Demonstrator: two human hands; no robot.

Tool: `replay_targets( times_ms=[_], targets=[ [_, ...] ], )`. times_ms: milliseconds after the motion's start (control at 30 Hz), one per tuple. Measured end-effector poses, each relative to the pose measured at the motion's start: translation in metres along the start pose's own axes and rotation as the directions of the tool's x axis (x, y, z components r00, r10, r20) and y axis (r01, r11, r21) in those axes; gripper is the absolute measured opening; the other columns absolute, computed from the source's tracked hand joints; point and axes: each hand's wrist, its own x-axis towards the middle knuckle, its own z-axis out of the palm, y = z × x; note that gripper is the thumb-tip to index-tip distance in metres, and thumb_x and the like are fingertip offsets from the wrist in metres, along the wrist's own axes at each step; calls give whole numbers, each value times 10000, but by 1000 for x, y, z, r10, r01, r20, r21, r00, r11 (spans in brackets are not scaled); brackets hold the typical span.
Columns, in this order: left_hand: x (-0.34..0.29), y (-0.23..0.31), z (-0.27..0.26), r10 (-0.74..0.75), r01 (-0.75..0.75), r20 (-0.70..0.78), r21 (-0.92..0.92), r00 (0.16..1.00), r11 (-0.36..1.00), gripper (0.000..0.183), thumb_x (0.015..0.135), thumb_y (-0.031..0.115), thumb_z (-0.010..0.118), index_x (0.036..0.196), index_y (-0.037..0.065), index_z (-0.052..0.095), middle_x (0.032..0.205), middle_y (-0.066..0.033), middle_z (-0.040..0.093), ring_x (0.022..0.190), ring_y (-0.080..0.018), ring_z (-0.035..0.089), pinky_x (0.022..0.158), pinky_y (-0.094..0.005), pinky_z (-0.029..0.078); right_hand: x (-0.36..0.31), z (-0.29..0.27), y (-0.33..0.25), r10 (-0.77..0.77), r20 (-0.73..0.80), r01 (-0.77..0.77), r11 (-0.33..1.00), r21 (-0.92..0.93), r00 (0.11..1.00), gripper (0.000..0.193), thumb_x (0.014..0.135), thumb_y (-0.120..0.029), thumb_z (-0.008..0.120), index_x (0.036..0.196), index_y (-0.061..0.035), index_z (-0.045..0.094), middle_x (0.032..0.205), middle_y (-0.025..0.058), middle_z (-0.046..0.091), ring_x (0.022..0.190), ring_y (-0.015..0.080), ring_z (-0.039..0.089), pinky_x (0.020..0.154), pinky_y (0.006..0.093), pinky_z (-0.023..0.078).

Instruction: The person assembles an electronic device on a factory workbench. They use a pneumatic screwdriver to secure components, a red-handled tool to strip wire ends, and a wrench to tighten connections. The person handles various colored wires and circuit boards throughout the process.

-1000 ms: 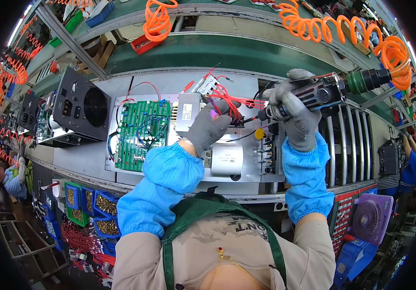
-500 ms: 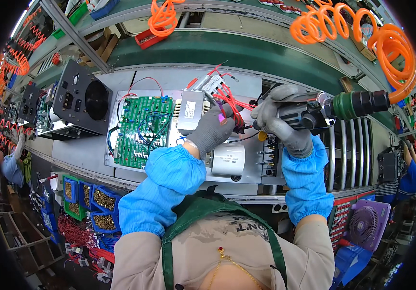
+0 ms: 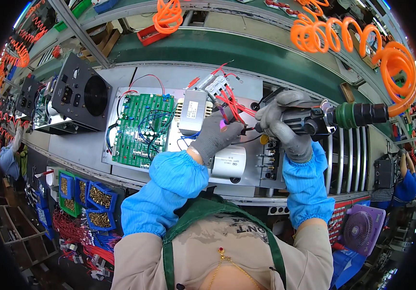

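My right hand [image 3: 290, 128], in a grey glove, is wrapped round a black power screwdriver [image 3: 309, 118] with a green and black hose fitting. It lies roughly level, its bit end pointing left. My left hand [image 3: 217, 133], gloved in grey, has its fingers closed beside that bit end; what they pinch is hidden. Red wires [image 3: 229, 99] run just above the left fingers. Left of this hand are a boxy transformer [image 3: 192, 115] and a green circuit board [image 3: 142, 128] on a metal plate [image 3: 116, 170]. A white cylindrical capacitor [image 3: 229, 161] lies just below the hand.
Black housings with fans [image 3: 84, 94] stand at the left. Metal rollers [image 3: 348, 159] lie to the right. Orange coiled hoses [image 3: 396, 72] hang above a green belt [image 3: 217, 46]. Blue bins of brass parts [image 3: 102, 197] sit lower left. A purple fan [image 3: 362, 227] stands lower right.
My left fingers have drawn in from the red wires toward the screwdriver's bit end. The right hand keeps its grip on the screwdriver. The whole view has shifted slightly.
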Motion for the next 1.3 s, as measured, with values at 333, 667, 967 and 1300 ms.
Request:
replay_targets(
  times_ms=[333, 667, 967, 1300],
  targets=[
    [2, -5, 0, 140, -103, -57, 422, 989, 901, 289, 788, 314, 560, 976, 106, 629, 867, -166, 651, 843, -324, 634, 784, -406, 490, 5, 4, -4, -2, 149, -5, 999, 45, 989, 338, 731, 133, 610, 1030, 4, 515, 800, 119, 616, 748, 176, 651, 675, 323, 553],
    [6, -6, -2, 40, -8, -67, 427, 997, 904, 333, 793, 345, 550, 976, 80, 635, 910, -193, 650, 899, -368, 618, 823, -420, 476, 7, -3, -2, 141, 325, -177, 981, 83, 935, 449, 681, 97, 675, 1096, 5, 531, 829, 113, 635, 786, 176, 634, 785, 328, 526],
    [3, -5, -3, 44, -14, -74, 370, 996, 929, 264, 776, 282, 593, 967, 105, 642, 899, -173, 654, 881, -343, 627, 797, -416, 486, 10, 7, 0, 230, 120, -245, 960, 137, 966, 478, 726, 54, 642, 1172, 7, 477, 827, 80, 606, 784, 166, 608, 776, 332, 502],
    [4, -5, 1, 200, -193, -46, 131, 979, 972, 182, 776, 141, 582, 925, 71, 657, 889, -155, 648, 842, -302, 630, 719, -398, 497, 9, 11, -6, 187, -13, -187, 981, -52, 982, 400, 681, -4, 723, 1058, -19, 590, 885, 34, 635, 797, 103, 605, 725, 277, 505]
  ],
)
